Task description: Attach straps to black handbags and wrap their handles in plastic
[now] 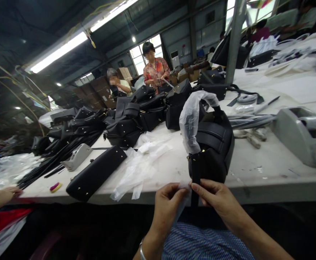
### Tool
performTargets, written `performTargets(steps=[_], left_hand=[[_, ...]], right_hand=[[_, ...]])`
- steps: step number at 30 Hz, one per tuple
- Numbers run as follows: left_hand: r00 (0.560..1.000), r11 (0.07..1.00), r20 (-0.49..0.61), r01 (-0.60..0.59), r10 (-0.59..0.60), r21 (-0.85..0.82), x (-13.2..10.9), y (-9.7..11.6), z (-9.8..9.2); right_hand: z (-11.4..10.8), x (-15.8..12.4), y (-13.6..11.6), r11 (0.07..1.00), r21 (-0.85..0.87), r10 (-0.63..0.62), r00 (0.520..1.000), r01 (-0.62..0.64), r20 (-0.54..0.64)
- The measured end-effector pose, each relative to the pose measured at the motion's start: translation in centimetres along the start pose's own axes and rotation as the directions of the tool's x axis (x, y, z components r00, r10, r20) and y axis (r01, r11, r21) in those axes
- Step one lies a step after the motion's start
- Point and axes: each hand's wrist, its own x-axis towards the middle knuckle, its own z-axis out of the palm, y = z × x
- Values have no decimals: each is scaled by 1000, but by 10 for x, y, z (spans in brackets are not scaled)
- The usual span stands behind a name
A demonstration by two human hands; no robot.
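A black handbag [214, 142] stands at the table's near edge in front of me. Whitish translucent wrapping [189, 124] covers its arched handle. From the handle's near end a black strap [195, 171] hangs over the edge, and my right hand [219, 196] pinches it between thumb and fingers. Just left of the strap, my left hand [168, 206] is closed on a thin translucent wrapping sheet [183, 186], part of which hangs below the fingers. Loose white wrapping sheets [144, 159] lie left of the bag.
Black bags [125, 126] are heaped behind. A long black bag [96, 173] lies left, near a small dispenser [78, 157] and a tape roll [55, 187]. Right are scissors [251, 137] and a large grey tape dispenser [304, 137]. Another person's hand [10, 193] rests far left; two people work opposite.
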Motion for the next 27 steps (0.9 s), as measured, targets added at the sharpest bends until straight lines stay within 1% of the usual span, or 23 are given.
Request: performTargets(steps=[3, 5, 8, 10, 12, 17, 21, 27], left_hand=[[997, 999, -54, 49, -50, -17, -4, 2, -4], [996, 998, -65, 66, -67, -26, -6, 2, -8], [996, 996, -45, 78, -80, -42, -9, -1, -15], [996, 997, -39, 74, -75, -32, -11, -4, -19], [996, 997, -57, 72, -72, -2, -15, -9, -22], [989, 991, -104, 113, -106, 65, -24, -21, -29], [987, 987, -97, 135, -127, 86, -30, -26, -31], [985, 986, -75, 160, -156, 43, -35, -29, -30]], right_hand=[[-2, 0, 2, 1000, -8, -10, 999, 9, -50], [-5, 0, 3, 1000, -15, -13, 1000, 12, -19], [-7, -2, 3, 1000, -8, -10, 999, 10, 44], [-6, -3, 4, 999, 41, -8, 999, 6, 42], [-1, -5, 7, 994, 106, -18, 1000, 18, 1], [15, -5, 13, 969, 225, -68, 986, 102, -154], [23, -4, 14, 961, 242, -82, 973, 135, -217], [27, -4, 11, 952, 242, -104, 940, 189, -326]])
